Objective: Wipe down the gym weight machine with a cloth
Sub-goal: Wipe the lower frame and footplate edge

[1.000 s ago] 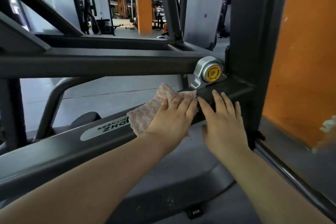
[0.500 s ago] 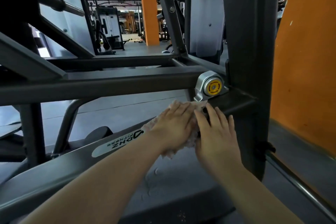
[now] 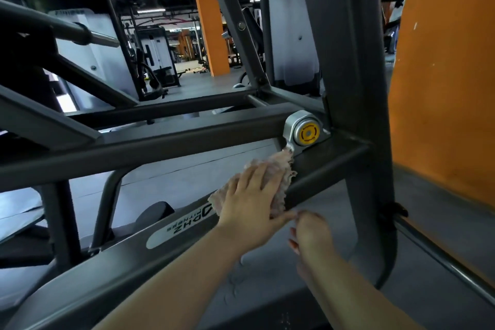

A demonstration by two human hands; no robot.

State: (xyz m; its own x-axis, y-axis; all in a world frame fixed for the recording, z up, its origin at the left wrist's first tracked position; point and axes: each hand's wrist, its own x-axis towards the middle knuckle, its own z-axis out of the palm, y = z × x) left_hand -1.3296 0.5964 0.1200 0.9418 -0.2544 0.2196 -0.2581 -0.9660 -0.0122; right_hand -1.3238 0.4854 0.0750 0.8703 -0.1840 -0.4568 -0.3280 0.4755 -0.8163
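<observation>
The weight machine is a dark grey steel frame; its lower slanted bar [image 3: 328, 166] carries a white label [image 3: 184, 224]. A pink-and-white patterned cloth [image 3: 280, 167] lies on that bar just below the silver pivot with a yellow cap [image 3: 306, 132]. My left hand [image 3: 250, 201] presses flat on the cloth with straight fingers and covers most of it. My right hand [image 3: 312, 230] hangs just below the bar, blurred, fingers loosely curled, holding nothing that I can make out. Its fingertips come close to my left thumb.
A thick upright post [image 3: 348, 83] rises right of the pivot. An upper crossbar [image 3: 160, 146] runs above my hands. An orange wall [image 3: 444, 88] stands close on the right, with a chrome rail [image 3: 444, 257] below it. Other gym machines stand behind.
My left hand slid the cloth up the bar toward the pivot. My right hand came off the bar and dropped below it. The view tilted upward.
</observation>
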